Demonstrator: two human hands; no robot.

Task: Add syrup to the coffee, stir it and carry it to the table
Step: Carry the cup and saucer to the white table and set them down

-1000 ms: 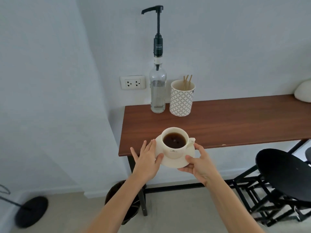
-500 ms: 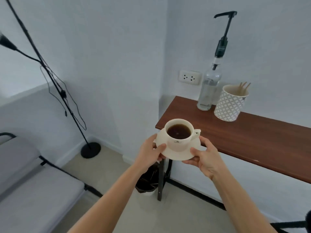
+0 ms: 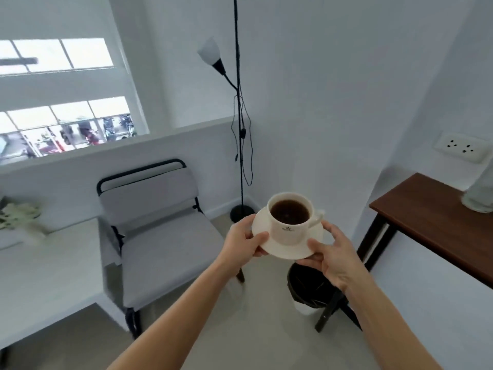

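Note:
A white cup of dark coffee (image 3: 289, 218) stands upright on a white saucer (image 3: 286, 249), held in the air above the floor. My left hand (image 3: 244, 241) grips the saucer's left rim, thumb on top. My right hand (image 3: 334, 256) grips its right front rim. The brown counter (image 3: 432, 220) lies to the right, with only the blurred base of the syrup bottle (image 3: 480, 196) showing at the frame edge. A white table (image 3: 45, 279) sits at the left.
A grey chair (image 3: 160, 236) stands between the white table and me. A black floor lamp (image 3: 240, 129) stands in the corner behind the cup. A black bin (image 3: 309, 289) sits on the floor under the counter's end. A plant (image 3: 18, 214) rests on the white table.
The view has swung left, away from the brown counter. The cup and saucer have left the counter and travel in both hands; the chair and white table have come into view.

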